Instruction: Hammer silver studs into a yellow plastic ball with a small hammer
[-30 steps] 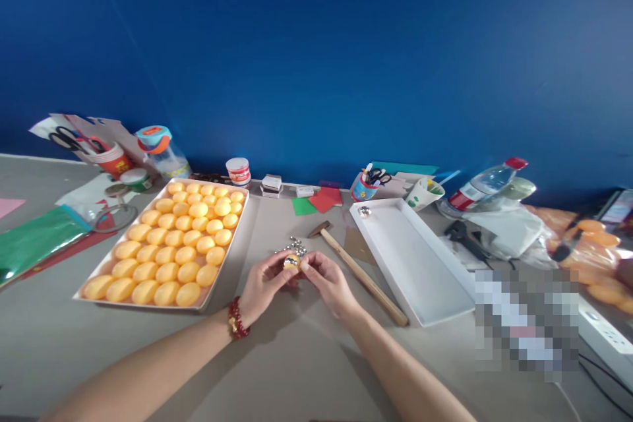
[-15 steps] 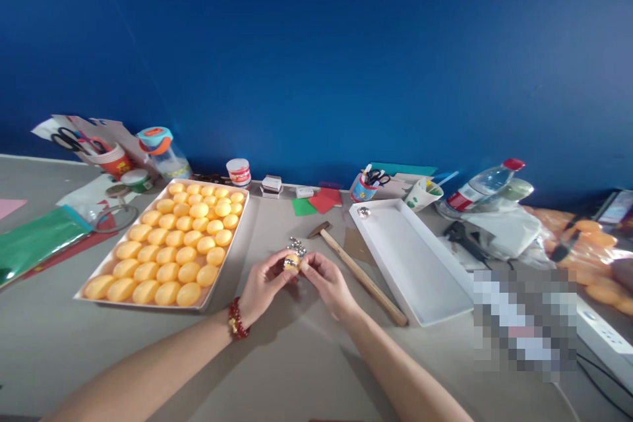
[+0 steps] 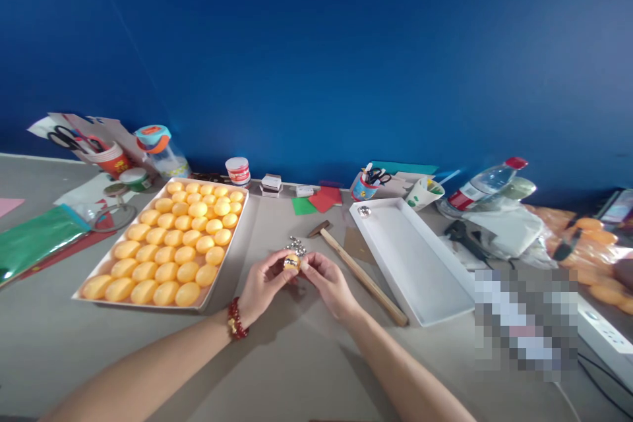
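Note:
Both hands meet above the grey table, pinching one small orange ball [image 3: 291, 261] with a silvery band on it. My left hand [image 3: 264, 285], with a red bead bracelet at the wrist, grips it from the left. From the right, my right hand [image 3: 327, 281] presses its fingertips onto it. Just beyond the ball lies a small heap of silver metal pieces [image 3: 296, 245]. A white tray [image 3: 236, 244] filled with several rows of orange balls stands to the left. A wooden-handled hammer [image 3: 363, 275] lies to the right of my right hand.
A long white tray [image 3: 420, 270] holding one silver piece [image 3: 364, 211] sits right of the hammer. Along the blue wall stand cups with scissors and pens, a small jar [image 3: 238, 171], coloured paper and a water bottle [image 3: 484, 184]. A bag of orange balls [image 3: 593, 257] lies far right.

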The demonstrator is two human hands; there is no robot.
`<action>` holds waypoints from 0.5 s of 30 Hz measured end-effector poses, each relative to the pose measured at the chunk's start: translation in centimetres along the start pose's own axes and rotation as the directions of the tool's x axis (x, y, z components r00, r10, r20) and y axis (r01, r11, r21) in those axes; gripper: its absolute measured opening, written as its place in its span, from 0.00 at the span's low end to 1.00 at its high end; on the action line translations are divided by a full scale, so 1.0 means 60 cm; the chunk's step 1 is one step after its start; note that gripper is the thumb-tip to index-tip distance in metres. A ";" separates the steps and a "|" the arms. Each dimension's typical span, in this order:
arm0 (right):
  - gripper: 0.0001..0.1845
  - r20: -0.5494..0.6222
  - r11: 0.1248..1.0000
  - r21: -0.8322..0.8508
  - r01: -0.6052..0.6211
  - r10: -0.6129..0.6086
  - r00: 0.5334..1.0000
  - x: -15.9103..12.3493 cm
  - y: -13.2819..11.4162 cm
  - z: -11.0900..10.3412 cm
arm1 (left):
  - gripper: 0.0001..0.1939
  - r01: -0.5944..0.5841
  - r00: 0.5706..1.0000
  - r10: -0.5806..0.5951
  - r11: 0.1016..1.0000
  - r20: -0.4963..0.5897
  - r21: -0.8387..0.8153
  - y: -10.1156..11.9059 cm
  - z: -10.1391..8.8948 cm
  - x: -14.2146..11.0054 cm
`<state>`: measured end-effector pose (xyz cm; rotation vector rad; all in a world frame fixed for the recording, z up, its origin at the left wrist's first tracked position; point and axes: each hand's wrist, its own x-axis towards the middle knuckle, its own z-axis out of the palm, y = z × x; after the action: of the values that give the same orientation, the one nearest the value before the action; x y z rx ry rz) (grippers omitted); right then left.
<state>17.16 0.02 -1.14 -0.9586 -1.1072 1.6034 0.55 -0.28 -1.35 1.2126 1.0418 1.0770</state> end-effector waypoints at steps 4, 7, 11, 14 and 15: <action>0.16 0.105 0.998 -0.053 -0.015 0.021 0.994 0.003 -0.018 -0.015 | 0.20 0.029 0.999 -0.030 0.999 0.029 0.016 0.007 0.001 -0.002; 0.16 0.176 0.998 -0.046 -0.046 0.054 0.983 0.004 -0.027 -0.018 | 0.19 0.020 0.997 -0.022 0.999 0.077 0.032 0.007 -0.001 -0.002; 0.17 0.139 0.999 -0.012 -0.051 0.052 0.989 0.003 -0.021 -0.013 | 0.20 -0.009 0.998 0.007 0.999 0.056 0.033 0.003 -0.002 -0.001; 0.16 0.069 0.998 0.040 -0.043 0.040 0.997 0.001 -0.009 -0.007 | 0.20 -0.053 0.999 0.053 0.998 0.014 0.034 -0.001 -0.002 0.000; 0.16 0.046 0.998 0.056 -0.040 0.038 0.998 0.000 -0.005 -0.004 | 0.20 -0.065 0.998 0.064 0.997 0.007 0.044 -0.003 -0.002 0.000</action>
<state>17.48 0.14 -0.92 -0.9156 -1.0734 1.6865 0.44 -0.27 -1.54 1.2914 1.0326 1.1046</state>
